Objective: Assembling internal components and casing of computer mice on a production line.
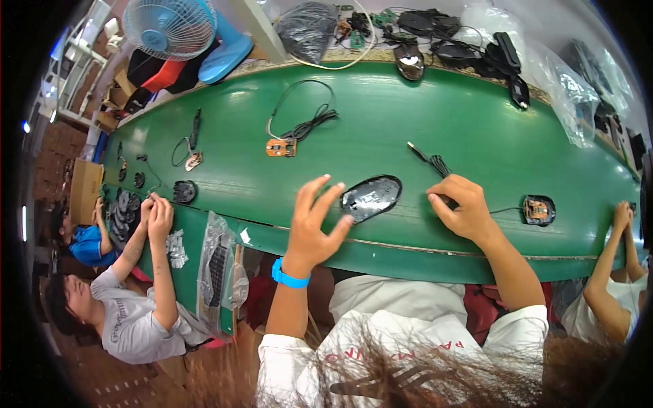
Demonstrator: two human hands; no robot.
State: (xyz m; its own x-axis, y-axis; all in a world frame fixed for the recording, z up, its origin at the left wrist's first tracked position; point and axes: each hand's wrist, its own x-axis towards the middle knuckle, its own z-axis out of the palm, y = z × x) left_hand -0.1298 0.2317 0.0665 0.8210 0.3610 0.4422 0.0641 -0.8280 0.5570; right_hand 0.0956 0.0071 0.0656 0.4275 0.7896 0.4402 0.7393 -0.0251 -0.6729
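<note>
My left hand (314, 221), with a blue band at the wrist, has its fingers spread. Its thumb and fingertips are beside a black mouse shell (371, 198), whose shiny surface faces up on the green belt. To the right, my right hand (462, 206) curls round a bundled black cable (440, 165), its plug end pointing away to the upper left. A thin wire leads right from that hand to an open mouse base (539, 210) with an orange-brown circuit board in it. The part of the bundle under my fingers is hidden.
Farther along the green belt (381, 122) lie a circuit board with a coiled cable (281, 147), another small board (194, 161) and a black mouse part (184, 192). Co-workers sit left and right. Mice, cables and plastic bags crowd the back ledge beside a blue fan (170, 30).
</note>
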